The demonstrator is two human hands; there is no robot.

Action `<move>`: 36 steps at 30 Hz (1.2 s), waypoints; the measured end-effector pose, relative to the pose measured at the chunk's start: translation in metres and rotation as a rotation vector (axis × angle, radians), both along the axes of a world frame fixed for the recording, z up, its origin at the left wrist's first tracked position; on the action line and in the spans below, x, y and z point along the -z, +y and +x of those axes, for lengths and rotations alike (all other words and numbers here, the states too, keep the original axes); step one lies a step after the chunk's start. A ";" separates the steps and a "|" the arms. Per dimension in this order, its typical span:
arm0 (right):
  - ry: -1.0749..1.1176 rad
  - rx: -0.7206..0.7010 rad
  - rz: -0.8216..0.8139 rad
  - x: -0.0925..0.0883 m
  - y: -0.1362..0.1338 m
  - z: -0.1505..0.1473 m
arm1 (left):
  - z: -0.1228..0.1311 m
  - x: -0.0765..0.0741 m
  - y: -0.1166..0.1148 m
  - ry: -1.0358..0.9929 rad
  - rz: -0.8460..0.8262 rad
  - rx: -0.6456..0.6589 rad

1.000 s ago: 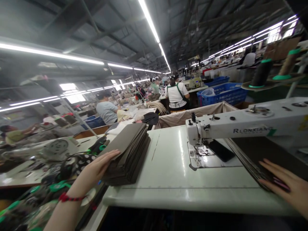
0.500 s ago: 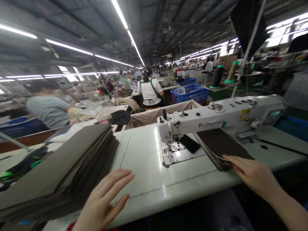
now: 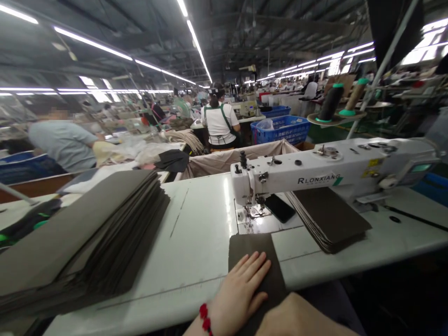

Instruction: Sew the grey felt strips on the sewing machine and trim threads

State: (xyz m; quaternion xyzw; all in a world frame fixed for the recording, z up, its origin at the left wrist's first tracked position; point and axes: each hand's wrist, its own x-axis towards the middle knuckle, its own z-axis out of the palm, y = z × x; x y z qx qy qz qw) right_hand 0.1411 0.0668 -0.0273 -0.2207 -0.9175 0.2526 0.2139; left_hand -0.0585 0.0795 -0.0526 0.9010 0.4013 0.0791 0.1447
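Two bare hands sit close together at the near side: the left hand (image 3: pixel 240 288), a red bracelet (image 3: pixel 206 319) at its wrist, lies flat on a dark panel (image 3: pixel 252 245), fingers straight and thumb held apart, pressing rather than gripping; the right hand (image 3: pixel 296 316) shows only its back at the bottom edge, so I cannot tell how far its fingers are closed, or on what. The panel rests at the front of the counter (image 3: pixel 196 242), its far end near the needle of the sewing machine (image 3: pixel 283 175) but not under it. The step in hand looks like flattening and lining up this piece; the next move seems to call for even pressure and a straight edge. Beyond, a phone (image 3: pixel 280 208) lies beside the needle, a lower stack (image 3: pixel 331 219) of dark panels is to its right, and a taller stack (image 3: pixel 94 210) stands well to the left
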 end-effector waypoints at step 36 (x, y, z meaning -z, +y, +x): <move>-0.419 0.522 0.141 0.042 0.117 -0.016 | -0.050 -0.007 0.064 0.014 -0.007 -0.138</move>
